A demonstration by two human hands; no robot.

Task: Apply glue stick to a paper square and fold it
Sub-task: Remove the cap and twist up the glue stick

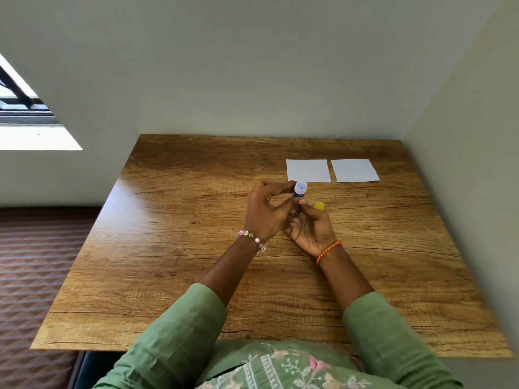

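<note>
Both hands hold an uncapped glue stick [299,190] upright above the wooden table [174,248], its open white rim and bluish glue facing up. My left hand [265,211] grips the upper part of the tube between thumb and fingers. My right hand [310,227] holds the lower part from below, palm up. A yellow cap [319,205] lies on the table just right of the hands. Two white paper squares [308,170] [354,170] lie flat side by side beyond the hands, near the table's far right.
Grey walls close the table in at the back and on the right. The table's left edge drops to a patterned floor [33,276]. A window [25,113] is at the far left.
</note>
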